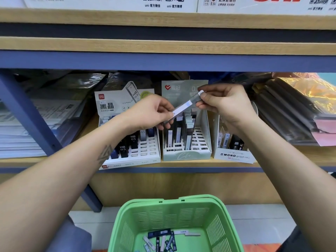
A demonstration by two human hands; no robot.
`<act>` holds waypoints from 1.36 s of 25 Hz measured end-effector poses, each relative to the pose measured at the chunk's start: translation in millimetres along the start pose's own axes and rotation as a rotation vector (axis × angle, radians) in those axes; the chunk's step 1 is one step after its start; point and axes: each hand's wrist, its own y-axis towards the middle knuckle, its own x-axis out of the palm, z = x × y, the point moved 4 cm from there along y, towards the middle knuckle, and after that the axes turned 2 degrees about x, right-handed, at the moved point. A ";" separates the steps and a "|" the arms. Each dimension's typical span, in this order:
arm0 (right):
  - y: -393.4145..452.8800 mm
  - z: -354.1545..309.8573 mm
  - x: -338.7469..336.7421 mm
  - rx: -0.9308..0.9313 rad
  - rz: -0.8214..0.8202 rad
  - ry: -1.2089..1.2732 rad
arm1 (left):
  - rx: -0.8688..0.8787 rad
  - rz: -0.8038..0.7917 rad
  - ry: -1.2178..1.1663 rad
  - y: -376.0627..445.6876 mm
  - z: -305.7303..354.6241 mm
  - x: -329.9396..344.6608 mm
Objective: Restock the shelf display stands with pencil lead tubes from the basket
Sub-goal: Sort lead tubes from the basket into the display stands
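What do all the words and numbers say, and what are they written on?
"deli", "HB 0.5": card of the left display stand.
"HB 0.5": dark tubes in that stand.
"MONO graph MG": front of the right display stand.
"uni": white boxes on the top shelf.
"0": card of the middle display stand; the rest is blurred.
Label on the held lead tube: too blurred to read.

Both bare forearms reach forward and converge. The left hand (152,111), at ten o'clock of the right hand (221,103)... rather at its eight o'clock, pinches with curled fingers; the right pinches likewise, knuckles up.
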 end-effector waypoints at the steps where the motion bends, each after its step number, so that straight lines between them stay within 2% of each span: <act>1: 0.9 -1.5 -0.5 -0.011 -0.019 0.015 | -0.004 0.025 -0.021 0.9 -1.6 -1.2; 8: 2.8 3.1 -1.9 -0.020 -0.051 0.025 | -0.053 0.069 -0.144 3.5 -9.8 -7.6; 14: 4.0 8.1 6.5 0.001 -0.118 0.041 | -0.154 -0.020 -0.219 -4.5 -14.8 -11.1; 23: 4.4 4.9 13.6 0.030 -0.129 0.031 | -0.155 -0.134 -0.247 -10.3 -14.8 -10.5; 27: 2.7 -2.9 10.8 0.002 -0.138 -0.060 | -0.085 -0.138 -0.149 -9.3 -12.1 -6.4; 31: 9.2 -15.4 -22.0 0.019 -0.050 -0.185 | 0.124 0.133 0.172 2.4 1.9 -6.6; 32: 10.4 -16.1 -31.2 0.036 -0.027 -0.238 | 0.164 0.158 0.237 4.7 5.0 -5.0; 34: 11.3 -12.2 -42.0 0.048 0.013 -0.370 | 0.199 0.107 0.379 9.1 6.0 4.4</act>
